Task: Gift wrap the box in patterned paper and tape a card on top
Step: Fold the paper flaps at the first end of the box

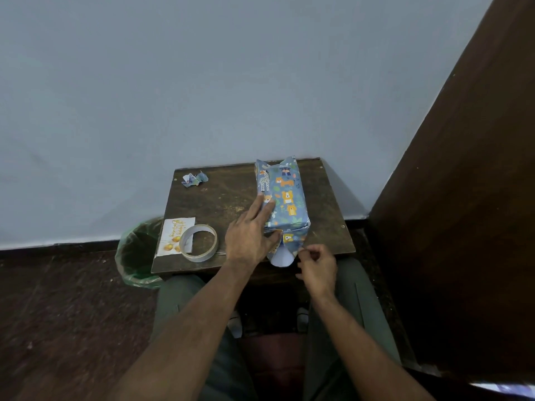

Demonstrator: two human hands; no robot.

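Two hands at wrapped box (282, 198) on small wooden table (225, 198): left hand (250, 237), fingers straight, pins paper flat; right hand (317, 267) pinches near end flap (292, 241), likely for folding. Card (173, 235), tape roll (198, 243) wait left.

Green-lined bin (136, 250) beside wooden table (220, 198); paper scrap (194, 179) far-left corner.

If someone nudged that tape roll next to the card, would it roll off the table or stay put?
Probably stays put: the tape roll lies flat on its side, partly on the card, so a nudge would likely slide it, not roll it. It looks thin and hollow, so likely light. It sits near the table front edge, so a hard push could drop it.
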